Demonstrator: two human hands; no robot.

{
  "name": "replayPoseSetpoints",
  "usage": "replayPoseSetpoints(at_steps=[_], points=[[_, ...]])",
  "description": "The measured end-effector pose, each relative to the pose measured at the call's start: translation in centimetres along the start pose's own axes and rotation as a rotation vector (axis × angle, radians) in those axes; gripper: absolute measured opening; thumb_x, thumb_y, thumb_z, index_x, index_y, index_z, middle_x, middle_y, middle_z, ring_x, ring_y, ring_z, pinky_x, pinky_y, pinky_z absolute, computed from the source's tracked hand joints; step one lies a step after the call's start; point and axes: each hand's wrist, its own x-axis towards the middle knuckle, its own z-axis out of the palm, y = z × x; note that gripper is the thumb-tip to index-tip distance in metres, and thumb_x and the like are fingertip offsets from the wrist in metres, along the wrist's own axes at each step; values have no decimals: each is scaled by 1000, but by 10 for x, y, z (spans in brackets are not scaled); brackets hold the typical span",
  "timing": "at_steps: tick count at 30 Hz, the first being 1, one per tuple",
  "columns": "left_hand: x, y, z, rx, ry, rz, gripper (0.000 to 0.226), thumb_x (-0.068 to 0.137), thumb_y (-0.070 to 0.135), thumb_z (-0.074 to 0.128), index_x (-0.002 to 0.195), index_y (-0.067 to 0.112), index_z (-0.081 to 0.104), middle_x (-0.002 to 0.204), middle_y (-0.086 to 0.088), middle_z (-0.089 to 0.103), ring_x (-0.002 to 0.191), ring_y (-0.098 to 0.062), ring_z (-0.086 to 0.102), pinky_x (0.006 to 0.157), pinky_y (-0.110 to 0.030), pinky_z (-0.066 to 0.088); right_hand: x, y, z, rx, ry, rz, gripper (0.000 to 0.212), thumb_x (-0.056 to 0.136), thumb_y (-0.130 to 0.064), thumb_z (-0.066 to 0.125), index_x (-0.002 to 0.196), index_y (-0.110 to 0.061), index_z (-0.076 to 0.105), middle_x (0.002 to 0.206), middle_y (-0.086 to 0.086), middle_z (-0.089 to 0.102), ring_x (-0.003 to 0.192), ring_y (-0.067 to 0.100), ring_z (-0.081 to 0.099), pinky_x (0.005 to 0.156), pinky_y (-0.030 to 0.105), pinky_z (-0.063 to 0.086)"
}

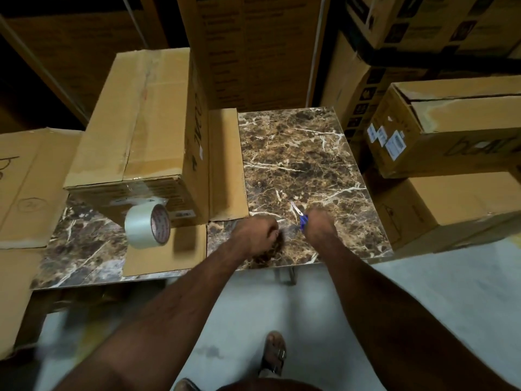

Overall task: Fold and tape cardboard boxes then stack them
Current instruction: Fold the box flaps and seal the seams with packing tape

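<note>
Your right hand (pixel 320 225) is curled around a pair of blue-handled scissors (pixel 299 217), blades poking up and away over the marble table (pixel 296 165). Your left hand (pixel 255 231) is balled into a fist just beside it, and honestly you can't tell whether anything's pinched in there. The cardboard box (pixel 141 122) sits on the left part of the table, top flaps closed with clear tape running down the seam. The tape roll (pixel 148 225) stands on edge right in front of it, resting on a flat flap of cardboard (pixel 183 249). More boxes are stacked to your right (pixel 451 131).
</note>
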Motion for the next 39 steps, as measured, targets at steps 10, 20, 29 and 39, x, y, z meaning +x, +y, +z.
replayPoseSetpoints(at_steps=[10, 20, 29, 39], points=[[-7, -27, -38, -1013, 332, -433, 24, 101, 31, 55, 85, 15, 61, 96, -18, 72, 90, -35, 71, 82, -53, 59, -48, -81, -8, 233, -14, -534, 42, 103, -8, 47, 143, -18, 50, 128, 9, 62, 106, 23, 61, 92, 40, 52], [-85, -63, -79, -535, 597, -340, 45, 101, 47, 43, 75, 16, 62, 70, -3, 66, 65, -23, 61, 56, -33, 44, -80, -151, -53, 92, -176, -619, 28, 89, 0, 63, 106, -21, 57, 86, -2, 58, 75, 17, 59, 60, 29, 48], [-149, -153, -100, -505, 884, -621, 25, 101, 36, 50, 99, 12, 59, 88, 1, 59, 72, -12, 57, 53, -23, 41, -103, -232, -77, -47, -365, -569, 21, 93, 3, 63, 112, -6, 66, 90, 3, 66, 71, 11, 68, 57, 17, 52], [-132, -178, -89, -1261, 676, -544, 23, 96, 28, 65, 110, 12, 57, 98, 2, 61, 84, -14, 57, 63, -28, 44, -74, -247, -86, -144, -577, -424, 18, 93, -3, 66, 105, -16, 66, 103, 9, 69, 79, 16, 67, 68, 27, 55]])
